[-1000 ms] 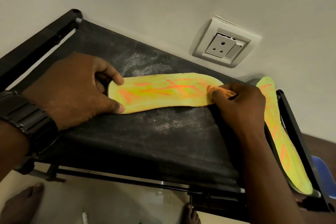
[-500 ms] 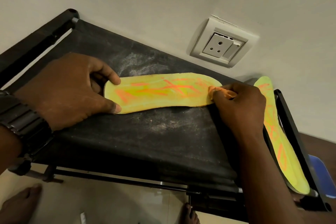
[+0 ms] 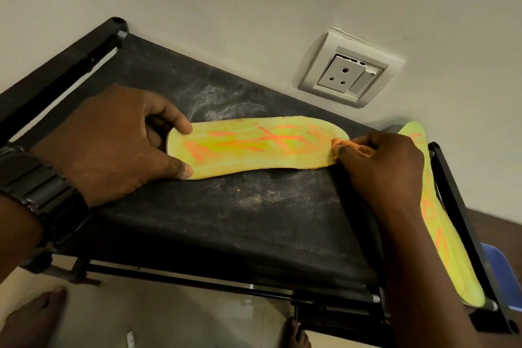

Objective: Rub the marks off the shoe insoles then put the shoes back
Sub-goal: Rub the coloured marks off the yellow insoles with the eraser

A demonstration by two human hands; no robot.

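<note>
**Rubbing the Toe End of the Insole**

The insole (image 3: pixel 254 150) is lying flat on the black fabric shelf (image 3: pixel 226 220), heel to the left, with orange marks (image 3: pixel 271 138) running along most of its length.

Risk: the thin insole may be buckling or sliding if the rubbing stroke is pushing toward the heel harder than the holding hand is resisting.

Risk: the cloth (image 3: pixel 340 147) is looking orange, so it may be smearing colour rather than lifting it.

Risk: the second insole (image 3: pixel 440 234) is lying along the shelf's right edge, just beside the working wrist, where a wide stroke could be knocking it off.

The left hand (image 3: pixel 113 144) is gripping the heel end, forefinger on the far edge and thumb on the near edge, with the other fingers curled. The right hand (image 3: pixel 387 167) is closing narrowly, pinching the cloth against the toe end.
</note>
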